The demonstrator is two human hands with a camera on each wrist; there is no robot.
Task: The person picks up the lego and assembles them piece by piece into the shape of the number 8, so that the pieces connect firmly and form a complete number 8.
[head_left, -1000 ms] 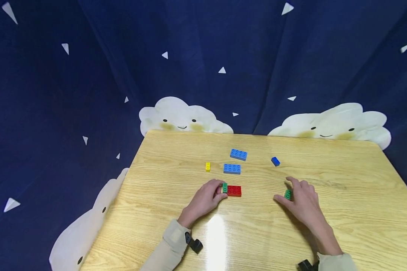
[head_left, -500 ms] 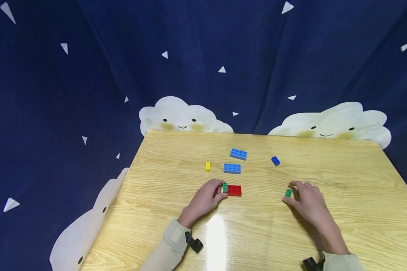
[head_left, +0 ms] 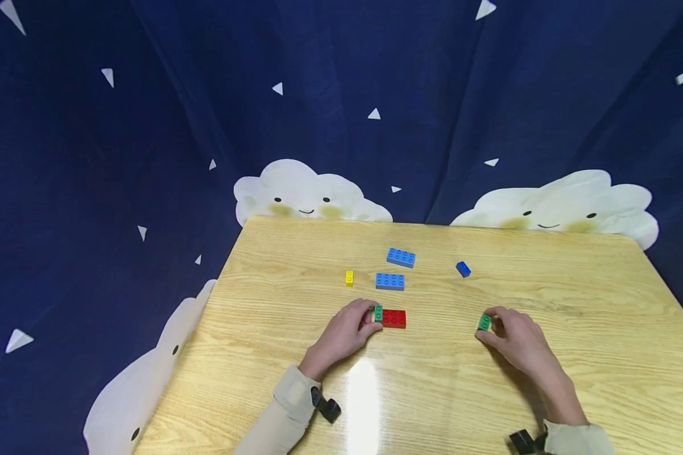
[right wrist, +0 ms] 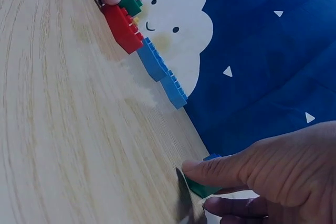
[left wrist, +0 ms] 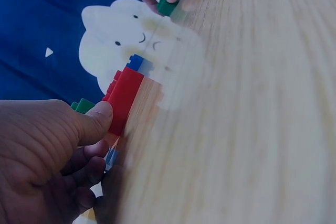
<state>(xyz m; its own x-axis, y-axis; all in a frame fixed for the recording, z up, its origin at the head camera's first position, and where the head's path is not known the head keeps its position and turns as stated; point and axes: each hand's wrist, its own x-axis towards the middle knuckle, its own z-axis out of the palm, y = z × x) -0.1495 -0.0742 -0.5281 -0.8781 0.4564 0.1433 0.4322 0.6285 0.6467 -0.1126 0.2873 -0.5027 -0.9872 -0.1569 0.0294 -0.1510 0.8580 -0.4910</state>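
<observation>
In the head view, my left hand (head_left: 343, 330) holds the left end of a red toy building brick (head_left: 395, 319) on the table. A small green brick (head_left: 378, 313) sits on top of that end. My left thumb presses the red brick's side in the left wrist view. To the right, my right hand (head_left: 518, 340) pinches a second small green brick (head_left: 484, 322) between thumb and fingers, at the tabletop. The thumb covers part of this brick (right wrist: 202, 187) in the right wrist view.
Behind the red brick lie two light blue bricks, one nearer (head_left: 389, 282) and one farther (head_left: 401, 257). A small yellow brick (head_left: 350, 278) is to their left, a small dark blue brick (head_left: 463, 269) to their right. A dark blue curtain (head_left: 341, 95) hangs behind the wooden table (head_left: 432, 392).
My right hand has shifted slightly right and its thumb and fingers have closed on the small green brick. The left hand has kept its place at the red brick.
</observation>
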